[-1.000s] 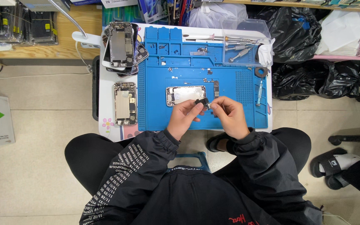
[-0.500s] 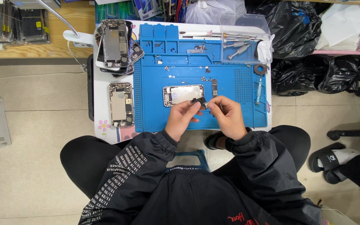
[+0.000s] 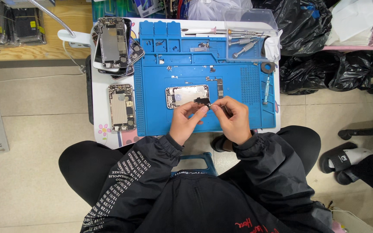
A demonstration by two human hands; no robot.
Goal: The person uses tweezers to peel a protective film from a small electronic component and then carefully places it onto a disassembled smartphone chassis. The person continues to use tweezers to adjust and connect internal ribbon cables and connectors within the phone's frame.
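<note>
An opened phone shell (image 3: 185, 95) lies on a blue work mat (image 3: 238, 112). At its lower right corner a small black part (image 3: 202, 101) is pinched between the fingertips of my left hand (image 3: 186, 122). My right hand (image 3: 234, 121) is closed just to the right of it, fingertips meeting the left hand's at the part; whether it grips a tool I cannot tell. A small metal strip (image 3: 219, 88) lies on the mat just above my right hand.
Another opened phone (image 3: 121, 107) lies on the white table left of the mat, and a stack of phone parts (image 3: 113, 45) sits behind it. Screwdrivers fill a clear tray (image 3: 251, 41) at the back right; one screwdriver (image 3: 266, 89) lies on the mat. Black bags (image 3: 324, 69) sit to the right.
Both hands stay together at the phone's corner; the view has shifted slightly, nothing else has visibly moved.
</note>
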